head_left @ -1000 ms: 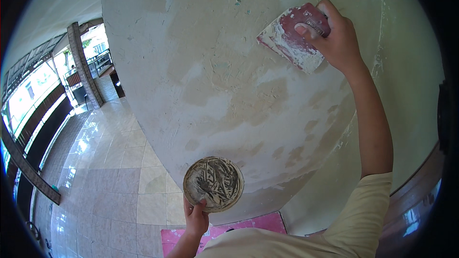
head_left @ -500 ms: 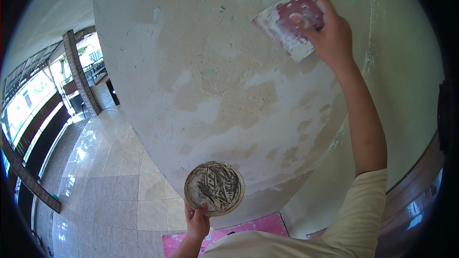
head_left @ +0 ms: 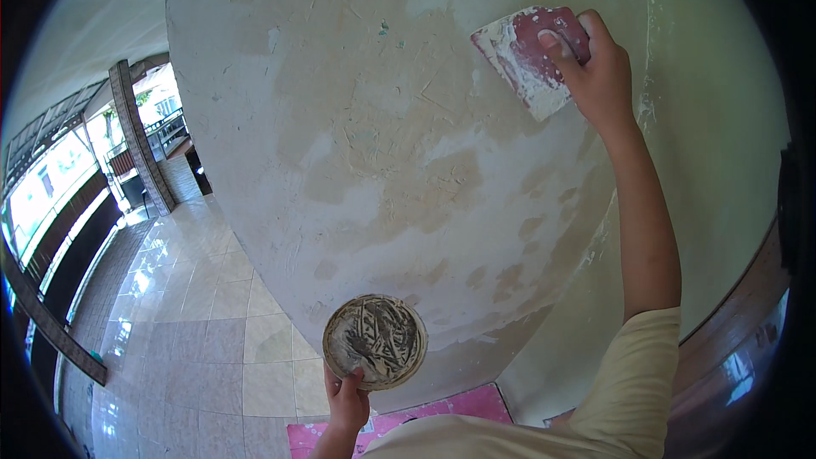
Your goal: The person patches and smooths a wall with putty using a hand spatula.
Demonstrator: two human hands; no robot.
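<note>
My right hand (head_left: 605, 81) grips a dark pink putty spreader (head_left: 535, 55) smeared with white paste, its wide edge toward the upper left. The spreader is at the upper right part of a pale wall (head_left: 382, 238) with damp-looking beige patches, scratches and small green flecks. Whether its edge touches the wall I cannot tell. Low in front of me, my left hand (head_left: 347, 404) holds a round shallow lid (head_left: 374, 342) by its lower rim, thumb on the inner face. Dark and grey streaks of paste coat the inside of the lid.
A pink board (head_left: 442, 404) lies at the wall's foot. Glossy tiles (head_left: 204, 314) cover the floor on the left, with a post (head_left: 140, 132) and dark railing beyond. A second greenish wall (head_left: 714, 119) meets the patched one at a corner on the right.
My right hand with the spreader has moved slightly down and to the right. The lid in my left hand has shifted a little down and left.
</note>
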